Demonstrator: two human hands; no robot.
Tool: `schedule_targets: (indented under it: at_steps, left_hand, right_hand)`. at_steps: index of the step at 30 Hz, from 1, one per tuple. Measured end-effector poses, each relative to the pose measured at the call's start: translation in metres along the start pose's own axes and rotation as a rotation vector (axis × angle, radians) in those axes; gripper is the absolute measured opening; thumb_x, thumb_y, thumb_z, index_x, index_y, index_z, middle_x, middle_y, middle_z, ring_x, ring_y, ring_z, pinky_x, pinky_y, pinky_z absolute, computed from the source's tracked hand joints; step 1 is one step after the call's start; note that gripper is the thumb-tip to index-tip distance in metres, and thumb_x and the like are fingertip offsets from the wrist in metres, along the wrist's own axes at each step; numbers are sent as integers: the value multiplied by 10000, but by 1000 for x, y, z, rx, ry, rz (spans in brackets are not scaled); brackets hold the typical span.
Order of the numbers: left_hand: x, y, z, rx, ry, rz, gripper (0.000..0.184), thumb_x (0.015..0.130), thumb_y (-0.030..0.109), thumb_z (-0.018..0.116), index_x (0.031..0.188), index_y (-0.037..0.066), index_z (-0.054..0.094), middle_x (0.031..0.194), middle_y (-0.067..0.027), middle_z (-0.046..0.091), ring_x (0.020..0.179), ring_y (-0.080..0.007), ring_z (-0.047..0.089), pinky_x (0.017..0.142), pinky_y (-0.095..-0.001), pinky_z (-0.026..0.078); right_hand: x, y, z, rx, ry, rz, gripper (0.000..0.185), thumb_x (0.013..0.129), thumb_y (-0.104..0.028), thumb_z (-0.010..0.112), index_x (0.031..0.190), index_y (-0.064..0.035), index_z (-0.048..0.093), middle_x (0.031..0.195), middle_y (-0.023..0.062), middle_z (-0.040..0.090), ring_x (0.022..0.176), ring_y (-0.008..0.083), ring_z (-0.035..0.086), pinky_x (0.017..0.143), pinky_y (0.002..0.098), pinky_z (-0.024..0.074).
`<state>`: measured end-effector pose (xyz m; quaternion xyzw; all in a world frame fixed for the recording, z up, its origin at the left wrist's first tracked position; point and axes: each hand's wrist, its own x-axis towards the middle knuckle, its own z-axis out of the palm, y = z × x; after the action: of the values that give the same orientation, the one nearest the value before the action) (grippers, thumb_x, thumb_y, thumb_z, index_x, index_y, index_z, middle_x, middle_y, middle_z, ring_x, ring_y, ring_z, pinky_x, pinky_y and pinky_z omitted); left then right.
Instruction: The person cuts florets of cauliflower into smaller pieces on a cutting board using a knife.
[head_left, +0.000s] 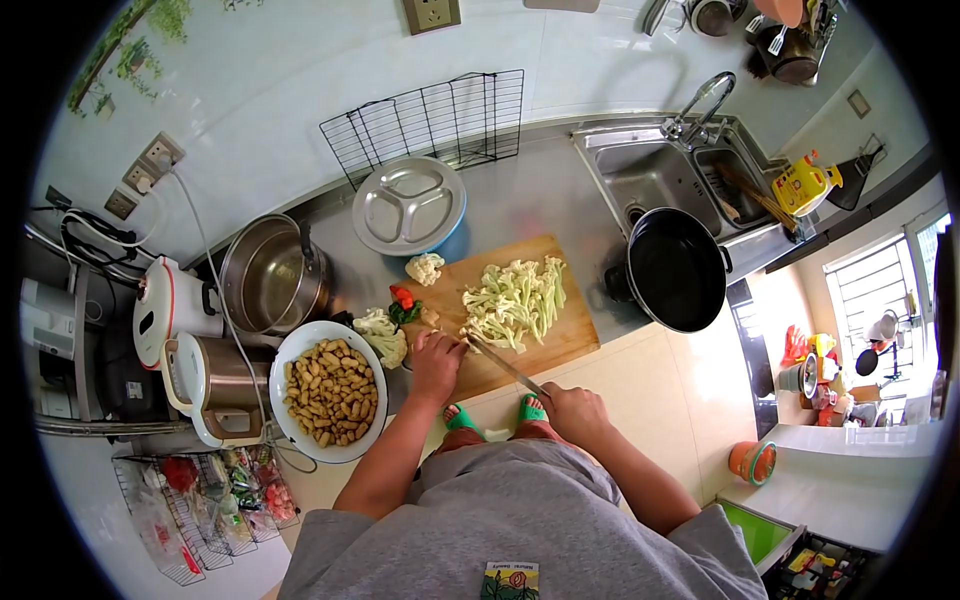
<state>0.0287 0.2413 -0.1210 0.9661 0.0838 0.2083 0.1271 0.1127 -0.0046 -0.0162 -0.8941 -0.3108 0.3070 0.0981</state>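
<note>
My right hand (pixel 575 413) grips the handle of a knife (pixel 510 370), whose blade points up and left across the near edge of a wooden cutting board (pixel 574 335). Close to the blade's tip, my left hand (pixel 438 366) rests at the board's near left part with fingers curled; what they press on is hidden. Cut cauliflower (pixel 515 303) lies heaped on the board. A cauliflower floret (pixel 425 268) sits at its far left corner, and a larger cauliflower chunk (pixel 383 340) lies left of my left hand. Between them are a red pepper (pixel 402 296) and a small tan piece (pixel 430 317).
Left stand a white bowl of peanuts (pixel 330 455), a steel pot (pixel 268 280) and a rice cooker (pixel 165 310). A divided steel tray (pixel 410 205) tops a blue basin behind the board. To the right are a black pan (pixel 676 270) and the sink (pixel 640 170).
</note>
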Motion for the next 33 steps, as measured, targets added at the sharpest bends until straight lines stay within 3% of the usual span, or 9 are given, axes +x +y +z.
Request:
schedule_targets:
  at_steps: [11, 13, 20, 26, 33]
  left_hand:
    - [-3, -5, 5, -34, 7, 69, 133, 701, 107, 648, 824, 126, 695, 871, 6, 649, 915, -198, 597, 921, -402, 391]
    - [-3, -5, 2, -17, -42, 95, 148, 756, 139, 593, 866, 120, 689, 889, 3, 643, 937, -180, 584, 968, -413, 384]
    - [-7, -7, 1, -4, -80, 87, 156, 768, 137, 575, 872, 138, 692, 899, 9, 639, 962, -173, 573, 1003, -427, 370]
    - [-10, -6, -4, -44, 3, 42, 169, 742, 121, 638, 895, 146, 706, 971, 11, 664, 1058, -207, 571, 998, -448, 352]
    - [-9, -8, -42, -164, 44, -107, 297, 753, 53, 670, 1049, 76, 677, 1183, -122, 590, 1145, -327, 524, 990, -455, 411]
  right_hand:
    - [21, 10, -7, 92, -76, -70, 265, 952, -332, 496, 1015, -100, 607, 883, 197, 683, 837, 396, 664, 741, 510, 518]
    - [24, -3, -2, 90, -76, -28, 268, 951, -334, 499, 1014, -97, 606, 883, 197, 683, 841, 394, 664, 739, 511, 517]
    - [28, -1, 15, 69, -15, 33, 277, 964, -358, 481, 1024, -122, 614, 875, 195, 684, 837, 394, 665, 719, 516, 516]
    - [10, 9, 2, 134, 71, 37, 293, 971, -378, 461, 1041, -147, 629, 805, 210, 673, 790, 412, 657, 714, 526, 512]
    - [-4, 1, 6, 126, 60, 15, 288, 966, -367, 468, 1032, -142, 634, 782, 216, 670, 764, 418, 655, 709, 525, 514]
